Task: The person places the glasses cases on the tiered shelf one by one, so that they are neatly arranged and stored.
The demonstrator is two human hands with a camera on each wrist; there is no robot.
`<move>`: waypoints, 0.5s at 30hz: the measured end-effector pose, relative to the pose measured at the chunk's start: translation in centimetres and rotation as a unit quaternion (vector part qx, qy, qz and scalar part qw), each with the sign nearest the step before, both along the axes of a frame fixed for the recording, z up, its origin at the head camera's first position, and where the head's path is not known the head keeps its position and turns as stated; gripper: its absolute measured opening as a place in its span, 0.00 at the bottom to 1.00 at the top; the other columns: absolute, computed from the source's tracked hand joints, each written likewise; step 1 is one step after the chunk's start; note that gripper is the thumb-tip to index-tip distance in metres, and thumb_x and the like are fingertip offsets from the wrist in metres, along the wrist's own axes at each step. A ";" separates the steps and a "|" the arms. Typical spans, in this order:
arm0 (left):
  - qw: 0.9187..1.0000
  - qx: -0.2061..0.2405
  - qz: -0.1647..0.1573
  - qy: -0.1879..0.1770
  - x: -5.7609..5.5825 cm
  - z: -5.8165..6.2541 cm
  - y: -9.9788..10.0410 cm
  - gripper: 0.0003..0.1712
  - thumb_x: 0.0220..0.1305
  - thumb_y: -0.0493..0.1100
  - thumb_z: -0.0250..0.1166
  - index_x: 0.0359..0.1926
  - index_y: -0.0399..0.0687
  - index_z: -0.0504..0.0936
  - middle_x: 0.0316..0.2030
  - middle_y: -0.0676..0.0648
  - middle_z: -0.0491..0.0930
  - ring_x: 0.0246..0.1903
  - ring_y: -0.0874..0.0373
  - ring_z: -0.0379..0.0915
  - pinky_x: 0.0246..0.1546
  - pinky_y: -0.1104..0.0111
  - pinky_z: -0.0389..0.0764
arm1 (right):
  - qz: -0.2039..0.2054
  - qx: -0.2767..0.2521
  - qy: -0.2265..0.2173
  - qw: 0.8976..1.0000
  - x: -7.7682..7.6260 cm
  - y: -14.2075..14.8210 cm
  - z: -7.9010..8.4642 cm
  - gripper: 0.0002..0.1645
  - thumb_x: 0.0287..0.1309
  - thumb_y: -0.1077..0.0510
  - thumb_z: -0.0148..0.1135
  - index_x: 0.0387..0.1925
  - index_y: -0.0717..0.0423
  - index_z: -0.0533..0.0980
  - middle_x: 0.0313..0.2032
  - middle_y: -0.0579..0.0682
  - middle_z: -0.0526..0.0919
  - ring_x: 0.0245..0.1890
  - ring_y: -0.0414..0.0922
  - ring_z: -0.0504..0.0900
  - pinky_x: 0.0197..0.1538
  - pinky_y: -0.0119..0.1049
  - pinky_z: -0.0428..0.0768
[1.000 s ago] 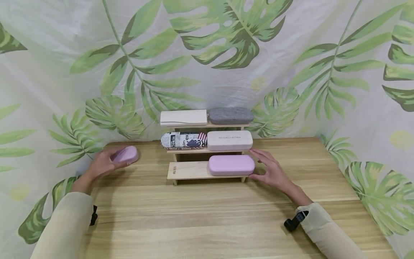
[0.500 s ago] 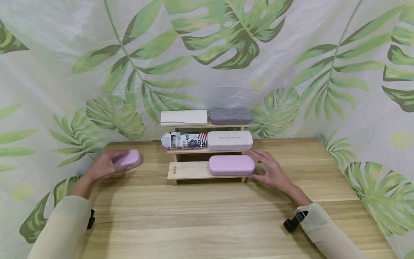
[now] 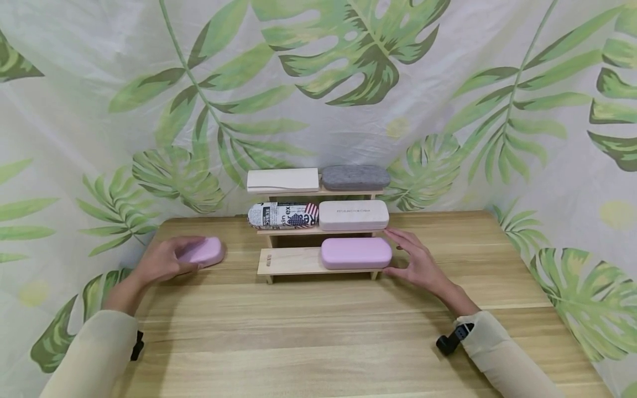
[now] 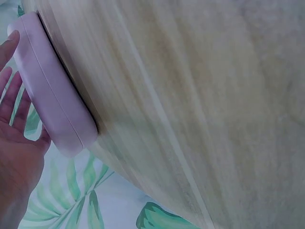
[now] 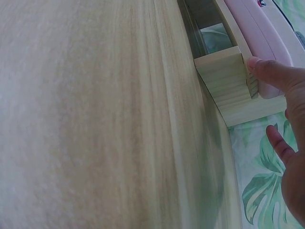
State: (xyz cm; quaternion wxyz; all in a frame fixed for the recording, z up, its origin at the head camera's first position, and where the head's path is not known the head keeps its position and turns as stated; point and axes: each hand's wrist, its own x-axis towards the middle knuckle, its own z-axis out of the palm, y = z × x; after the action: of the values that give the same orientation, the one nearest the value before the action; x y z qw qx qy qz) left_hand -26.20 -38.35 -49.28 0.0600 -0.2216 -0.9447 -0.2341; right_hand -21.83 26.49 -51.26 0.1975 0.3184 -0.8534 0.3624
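On the left of the table, my left hand (image 3: 164, 257) grips a pink glasses case (image 3: 203, 252) between thumb and fingers. The left wrist view shows the case's (image 4: 52, 86) long side with its lid seam closed, low at the wood; the thumb lies against the side. My right hand (image 3: 415, 258) holds the right end of a three-tier wooden rack (image 3: 291, 262). Its thumb (image 5: 267, 69) presses the front edge of the lowest shelf, with the index finger up at the middle tier. A second pink glasses case (image 3: 356, 254) lies on that lowest shelf's right half.
The top tier bears a white case (image 3: 282, 181) and a grey felt case (image 3: 355, 177). A newsprint-patterned case (image 3: 278, 215) and a pale case with lettering (image 3: 354, 215) fill the middle tier. A leaf-print cloth (image 3: 348, 127) hangs behind the wooden table (image 3: 298, 337).
My left hand has slid right and a little toward me, with the pink glasses case in it. The right hand and the rack stay where they were.
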 end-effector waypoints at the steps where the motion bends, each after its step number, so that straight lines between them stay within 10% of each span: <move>1: 1.000 0.002 -0.003 -0.002 0.1 -0.1 0.1 0.39 0.52 0.50 0.84 0.64 0.41 0.84 0.58 0.33 0.85 0.57 0.35 0.80 0.52 0.59 0.74 | -0.001 0.001 0.000 1.000 0.0 0.0 0.0 0.59 0.35 0.64 0.91 0.73 0.62 0.72 0.70 0.60 0.75 0.65 0.55 0.75 0.51 0.49 0.86; 15: 0.999 -0.008 0.004 -0.045 0.4 0.2 0.1 0.39 0.51 0.47 0.84 0.64 0.39 0.83 0.59 0.30 0.83 0.57 0.36 0.79 0.51 0.57 0.76 | 0.003 -0.004 -0.007 1.000 0.0 0.0 0.0 0.60 0.36 0.64 0.91 0.73 0.62 0.72 0.71 0.61 0.75 0.66 0.58 0.75 0.52 0.52 0.86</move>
State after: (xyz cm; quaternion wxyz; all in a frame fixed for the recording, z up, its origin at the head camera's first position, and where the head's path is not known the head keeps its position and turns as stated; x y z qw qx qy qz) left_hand -25.76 -38.21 -49.12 0.0169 -0.2073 -0.9492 -0.2361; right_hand -21.82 26.52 -51.21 0.1919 0.3175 -0.8522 0.3689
